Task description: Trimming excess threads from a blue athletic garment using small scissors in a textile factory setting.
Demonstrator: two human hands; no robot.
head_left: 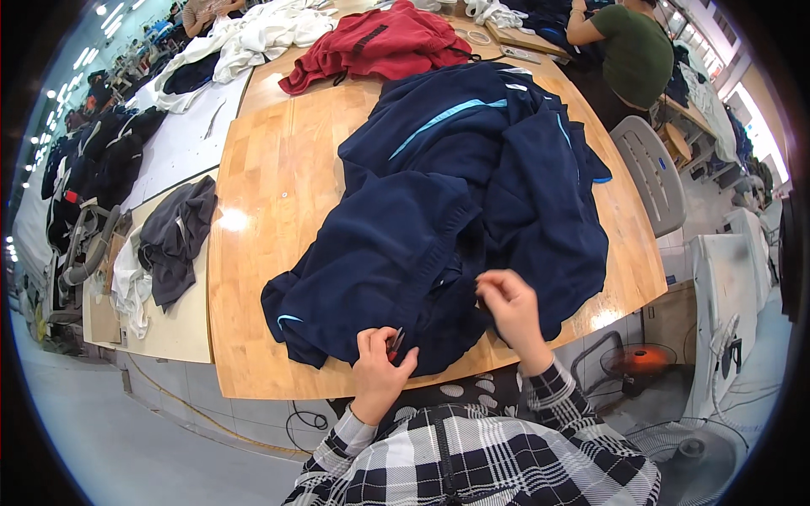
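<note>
Navy garments point(396, 244) with light-blue piping lie heaped across the wooden table, a gathered waistband running toward me. At the near edge of the heap, my left hand point(380, 371) is closed round small thread snips point(394, 344) with red on them, their blades pointing up beside the cloth. My right hand point(513, 310) is raised just over the navy cloth, right of the waistband. Its fingers are pinched together, and whatever they may hold is too small to make out.
A red garment point(380, 42) and white garments point(270, 38) lie at the far side of the table point(270, 160). Grey clothing point(179, 240) hangs at a left side table. To the right stand a grey chair point(650, 173), a fan point(639, 361) and a person in green point(633, 55).
</note>
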